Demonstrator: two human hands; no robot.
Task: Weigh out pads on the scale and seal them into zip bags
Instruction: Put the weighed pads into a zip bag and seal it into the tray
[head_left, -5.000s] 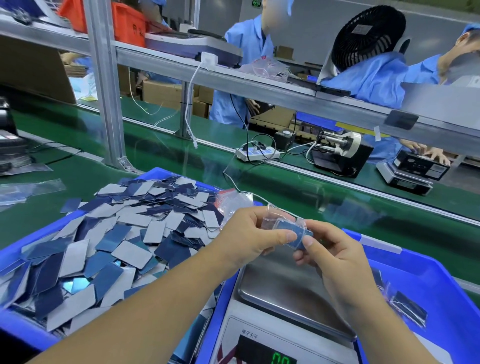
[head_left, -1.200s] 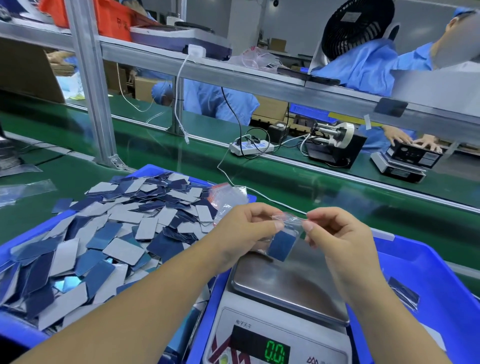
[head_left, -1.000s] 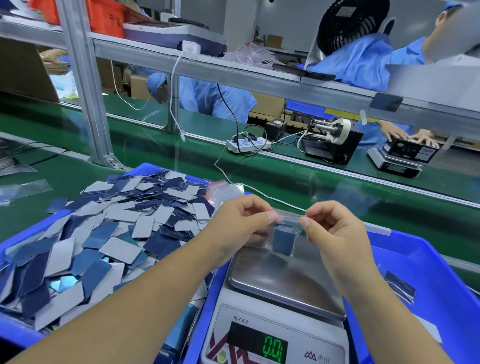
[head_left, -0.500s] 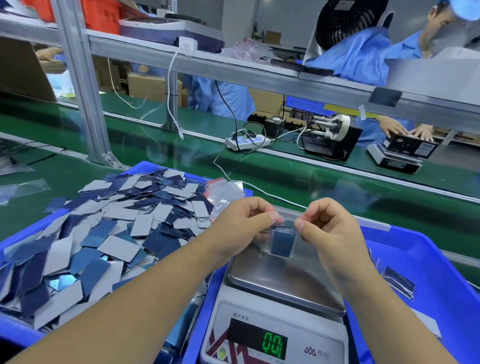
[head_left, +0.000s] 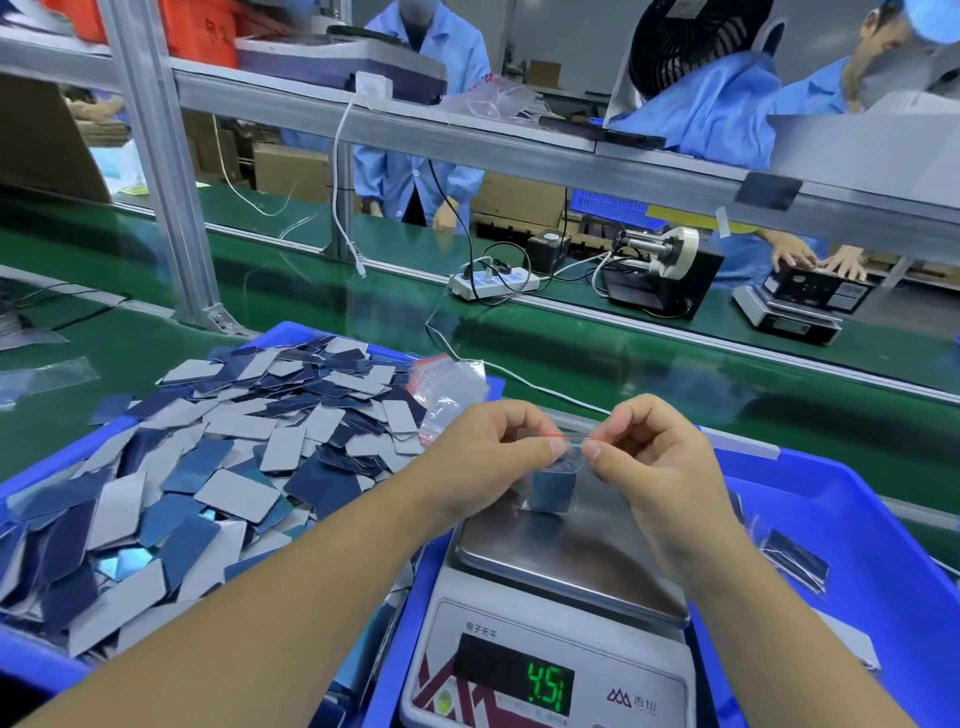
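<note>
Both hands are now pinching the bag (head_left: 555, 483) at its top edge, left hand (head_left: 491, 457) and right hand (head_left: 660, 457) nearly thumb to thumb, with only a short run of the red zip line showing between them. A second ago the hands were sitting wider apart along that edge; they are closing in toward the middle, so the seal is likely being pressed shut along its length. The bag is hanging just below the fingertips with a small stack of dark blue pads (head_left: 553, 491) inside, and its bottom is now resting on the scale (head_left: 571, 561) pan directly under the hands. Earlier it was held clear of the pan and the display was reading zero; the display (head_left: 550, 688) is now showing what looks like 4.51 (last digit a bit soft). That reading is probably just the bag's weight and some hand pressure, not a deliberate weighing.

Judgement: weighing for this bag is done, sealing is nearly finished, and whether the zip is fully closed cannot be told at this size.

To the left of the left hand, the loose pile of pads is filling the left bin (head_left: 31, 670), with a bundle of spare bags (head_left: 447, 392) lying just beyond the left knuckles. To the right of the right hand, a few filled bags (head_left: 792, 558) are lying in the right bin (head_left: 857, 519), which is probably where this one goes next.
</note>
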